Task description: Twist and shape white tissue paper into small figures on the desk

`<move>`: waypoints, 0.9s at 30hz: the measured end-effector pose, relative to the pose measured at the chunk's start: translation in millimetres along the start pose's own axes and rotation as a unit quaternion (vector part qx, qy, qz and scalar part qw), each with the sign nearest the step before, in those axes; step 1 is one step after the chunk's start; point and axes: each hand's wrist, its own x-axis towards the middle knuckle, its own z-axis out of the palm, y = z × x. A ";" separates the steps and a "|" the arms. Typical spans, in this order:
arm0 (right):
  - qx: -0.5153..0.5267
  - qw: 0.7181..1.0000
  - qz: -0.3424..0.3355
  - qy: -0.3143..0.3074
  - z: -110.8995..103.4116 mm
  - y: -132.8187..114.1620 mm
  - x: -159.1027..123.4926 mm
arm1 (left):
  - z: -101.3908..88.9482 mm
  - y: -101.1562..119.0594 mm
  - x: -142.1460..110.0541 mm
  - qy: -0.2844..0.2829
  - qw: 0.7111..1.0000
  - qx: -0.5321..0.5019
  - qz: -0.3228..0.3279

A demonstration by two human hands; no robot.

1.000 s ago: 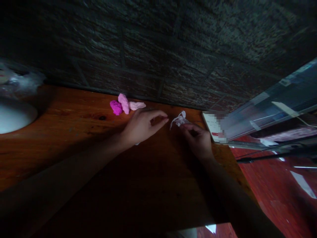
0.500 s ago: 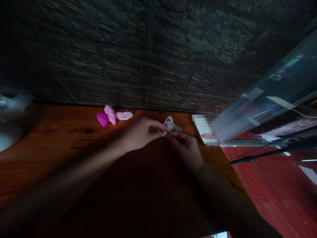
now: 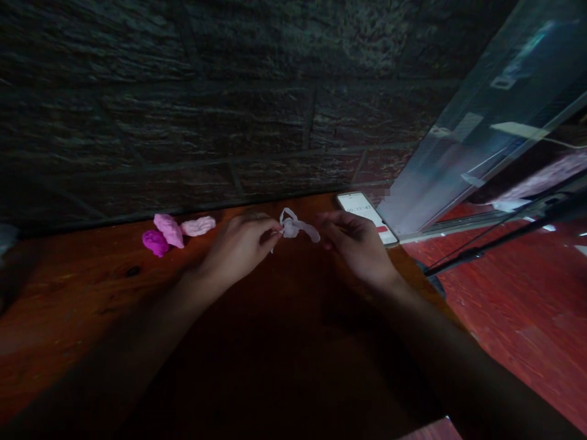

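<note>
My left hand (image 3: 245,244) is closed in a pinch on a thin white strip, a bit of which hangs below the fingertips. Right beside those fingertips is a looped, crumpled white band (image 3: 290,227), its flat tail reaching toward the right; whether it joins the pinched strip is unclear. Just beyond that tail, apart from it, my right hand (image 3: 360,244) has its fingers curled in, slightly blurred. Anything between those fingertips is too small or dark to make out.
Three crumpled pink and magenta lumps (image 3: 169,230) lie at left on the wooden table (image 3: 92,281). A phone (image 3: 362,211) with a lit timer screen rests behind my right hand. A dark brick wall (image 3: 257,134) borders the back, a glass panel (image 3: 440,146) the right.
My hands, together at the fingertips before, have moved apart, the right one shifting rightward toward the phone. The view has turned, so the pink lumps appear further left and the phone screen is readable.
</note>
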 end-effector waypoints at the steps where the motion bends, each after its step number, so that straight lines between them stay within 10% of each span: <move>1: 0.000 1.000 0.002 -0.002 0.5 0.3 -0.1 | 1.4 1.3 0.9 -0.008 1.000 0.018 0.007; 27: -0.040 0.998 -0.007 -0.044 7.2 16.6 0.1 | 15.5 8.1 5.4 -0.024 0.984 0.174 0.023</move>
